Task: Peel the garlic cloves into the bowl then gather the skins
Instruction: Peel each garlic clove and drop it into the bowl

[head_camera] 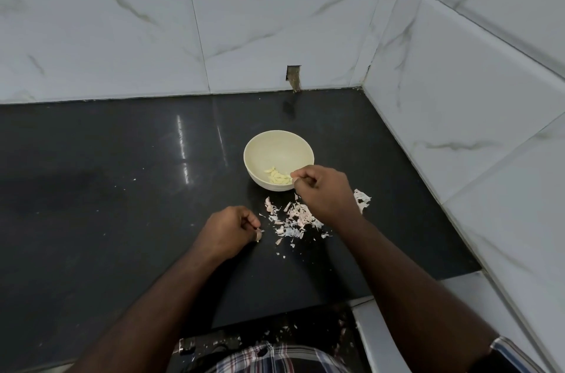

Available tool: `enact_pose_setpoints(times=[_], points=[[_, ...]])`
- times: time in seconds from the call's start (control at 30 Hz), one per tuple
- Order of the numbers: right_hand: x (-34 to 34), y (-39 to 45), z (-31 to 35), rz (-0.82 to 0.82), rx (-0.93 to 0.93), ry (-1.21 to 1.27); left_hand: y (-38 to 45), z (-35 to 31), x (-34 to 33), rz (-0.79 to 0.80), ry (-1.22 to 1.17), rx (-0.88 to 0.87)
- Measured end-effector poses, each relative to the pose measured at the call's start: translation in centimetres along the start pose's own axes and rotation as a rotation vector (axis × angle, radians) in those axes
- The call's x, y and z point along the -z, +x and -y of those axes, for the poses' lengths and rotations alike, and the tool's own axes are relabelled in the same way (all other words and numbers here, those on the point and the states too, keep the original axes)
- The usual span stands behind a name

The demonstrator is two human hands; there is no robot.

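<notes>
**Garlic going into the bowl, skins heaped beside it**

Head view: a cream bowl [278, 146] stands on the dark surface [122, 189] near the corner of the tiled wall [153, 21]. A small heap of peeled cloves [277, 176] lies at the bottom of the bowl, on its near side.

The right hand [324, 192] reaches over the bowl's near right rim with its fingers curled; thumb and forefinger pinch a small pale piece [295, 179] right at the rim, and whether it is a clove or a bit of skin cannot be told.

The left hand [227, 230] rests on the surface nearer the person, well apart from the bowl, fingers curled in, pinching an unpeeled clove [258, 235] at its fingertips.

The skins [293, 219] lie scattered between the two hands, just in front of the bowl, partly under the right wrist; a further clump [362, 200] shows to the right of that wrist. A few flecks lie loose on the surface around them.

A checked shirt [275, 357] shows at the bottom edge.
</notes>
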State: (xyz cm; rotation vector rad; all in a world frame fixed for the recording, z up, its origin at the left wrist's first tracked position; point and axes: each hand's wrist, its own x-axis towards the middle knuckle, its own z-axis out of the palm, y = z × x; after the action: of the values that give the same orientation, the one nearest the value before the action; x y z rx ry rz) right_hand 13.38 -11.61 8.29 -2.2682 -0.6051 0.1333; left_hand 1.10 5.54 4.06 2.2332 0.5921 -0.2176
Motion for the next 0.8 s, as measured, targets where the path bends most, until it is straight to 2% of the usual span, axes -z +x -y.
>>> enact_pose_setpoints(times=[0.17,0.23,0.47,0.67,0.8], points=[[-2.0,-1.4,-0.4,0.279,0.035,-0.131,-0.2,-0.1,-0.7,-0.045,0.063,-0.027],[-3.1,-1.5,-0.4,0.334,0.051,-0.184,-0.4,-0.2,-0.9,-0.078,0.071,-0.038],[-6.0,-0.5,0.0,0.305,0.007,-0.444,-0.8,0.0,-1.0,-0.139,0.022,-0.065],[-6.4,-1.0,-0.2,0.275,0.028,-0.396,-0.8,0.0,-0.6,-0.181,-0.040,-0.070],[-6.0,-1.4,-0.6,0.358,0.029,-0.371,-0.5,-0.2,-0.7,-0.183,-0.042,-0.071]])
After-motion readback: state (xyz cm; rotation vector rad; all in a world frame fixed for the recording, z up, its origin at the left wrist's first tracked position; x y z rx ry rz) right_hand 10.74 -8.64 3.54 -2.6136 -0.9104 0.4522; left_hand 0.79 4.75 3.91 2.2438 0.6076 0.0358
